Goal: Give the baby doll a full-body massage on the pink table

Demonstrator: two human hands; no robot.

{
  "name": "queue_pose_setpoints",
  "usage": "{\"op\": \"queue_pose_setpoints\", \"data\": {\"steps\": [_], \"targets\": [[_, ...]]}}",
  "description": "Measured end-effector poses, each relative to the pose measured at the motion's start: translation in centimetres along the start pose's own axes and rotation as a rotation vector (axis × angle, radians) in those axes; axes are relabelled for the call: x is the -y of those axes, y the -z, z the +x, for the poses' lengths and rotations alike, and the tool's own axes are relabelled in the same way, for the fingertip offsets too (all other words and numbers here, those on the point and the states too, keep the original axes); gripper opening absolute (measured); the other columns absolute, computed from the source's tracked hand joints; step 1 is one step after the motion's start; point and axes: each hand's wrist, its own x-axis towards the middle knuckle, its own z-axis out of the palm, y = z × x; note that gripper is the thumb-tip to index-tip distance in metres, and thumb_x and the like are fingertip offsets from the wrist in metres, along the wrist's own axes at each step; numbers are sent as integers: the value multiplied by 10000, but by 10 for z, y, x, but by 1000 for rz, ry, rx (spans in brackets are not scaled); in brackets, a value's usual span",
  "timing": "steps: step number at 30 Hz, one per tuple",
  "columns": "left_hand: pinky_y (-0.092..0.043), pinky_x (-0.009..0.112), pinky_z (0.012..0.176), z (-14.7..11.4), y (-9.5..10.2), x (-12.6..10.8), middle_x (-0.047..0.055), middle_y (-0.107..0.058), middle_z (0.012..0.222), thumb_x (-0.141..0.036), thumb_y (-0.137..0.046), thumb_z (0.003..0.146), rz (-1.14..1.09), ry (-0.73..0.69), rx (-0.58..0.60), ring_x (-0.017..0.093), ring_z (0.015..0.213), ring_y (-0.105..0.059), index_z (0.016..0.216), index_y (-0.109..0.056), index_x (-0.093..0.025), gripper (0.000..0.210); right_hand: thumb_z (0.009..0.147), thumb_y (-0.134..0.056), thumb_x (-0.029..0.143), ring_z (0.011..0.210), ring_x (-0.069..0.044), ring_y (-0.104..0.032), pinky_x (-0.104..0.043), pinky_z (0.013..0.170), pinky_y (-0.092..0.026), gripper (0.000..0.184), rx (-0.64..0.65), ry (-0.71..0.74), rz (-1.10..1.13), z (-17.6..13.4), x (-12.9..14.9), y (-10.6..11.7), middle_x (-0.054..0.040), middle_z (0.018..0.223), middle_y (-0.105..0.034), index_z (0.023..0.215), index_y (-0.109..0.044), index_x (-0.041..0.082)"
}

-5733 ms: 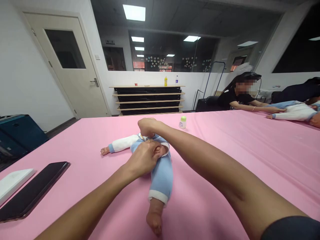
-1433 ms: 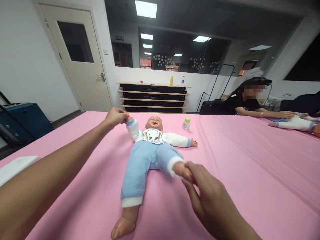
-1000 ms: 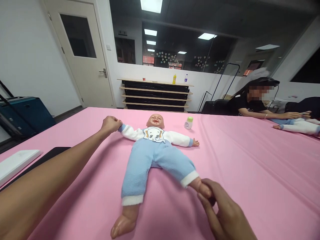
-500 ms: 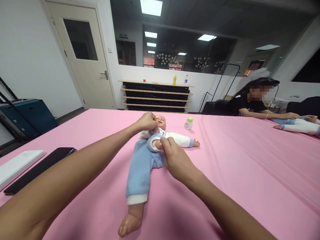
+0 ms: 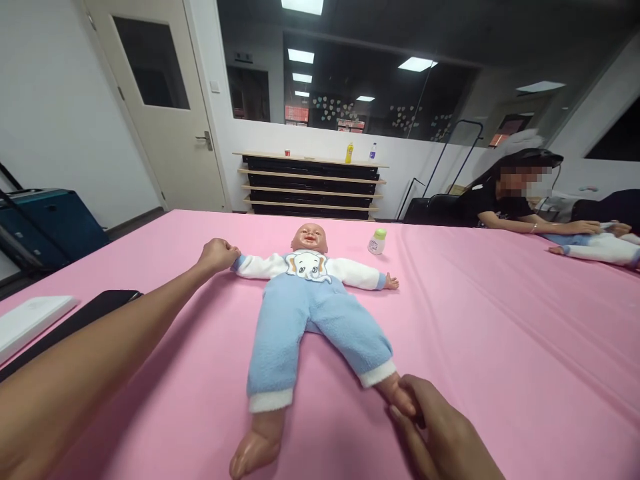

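A baby doll (image 5: 310, 287) in a blue and white suit with an elephant face on its chest lies on its back, head away from me. My left hand (image 5: 219, 256) is closed around the doll's hand at the end of the arm on the left, so that small hand is hidden. At the lower right, my right hand (image 5: 440, 423) grips the doll's foot (image 5: 401, 398), fingers beneath and thumb side above. Both doll arms stretch out sideways and its legs are spread. The other bare foot (image 5: 257, 443) rests on the pink cloth.
Beyond the doll stands a small white bottle with a green cap (image 5: 377, 242). A white box (image 5: 35, 323) and a black flat case (image 5: 90, 317) lie at the left. Across the pink tablecloth (image 5: 490, 320), a person (image 5: 505, 200) handles another doll (image 5: 600, 247).
My left hand has moved left, drawing the doll's arm out sideways. My right hand has come down and right with the foot, unfolding the bent leg from over the body.
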Motion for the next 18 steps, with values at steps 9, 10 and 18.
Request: {"op": "queue_pose_setpoints", "data": {"steps": [9, 10, 18], "targets": [[-399, 278, 498, 1, 19, -110, 70, -645, 594, -267, -701, 600, -61, -269, 22, 184, 562, -579, 680, -679, -138, 154, 971, -442, 211, 803, -184, -588, -288, 660, -453, 160, -235, 158, -138, 66, 17, 46, -69, 963, -605, 1106, -528, 208], [-400, 279, 496, -5, 16, -130, 73, -655, 607, -253, -715, 586, -81, -319, 48, 184, 562, -582, 686, -687, -135, 158, 971, -427, 188, 828, -194, -577, -298, 678, -439, 161, -215, 176, -154, 80, 24, 48, -75, 969, -597, 1093, -529, 202], [-354, 248, 459, -77, -49, -214, 38, -602, 504, -139, -754, 489, 27, -593, 383, 169, 544, -562, 516, -633, -145, 124, 928, -405, 73, 718, -162, -482, -271, 616, -318, 183, 91, 259, -176, 174, 57, 2, -46, 865, -538, 976, -540, 187]]}}
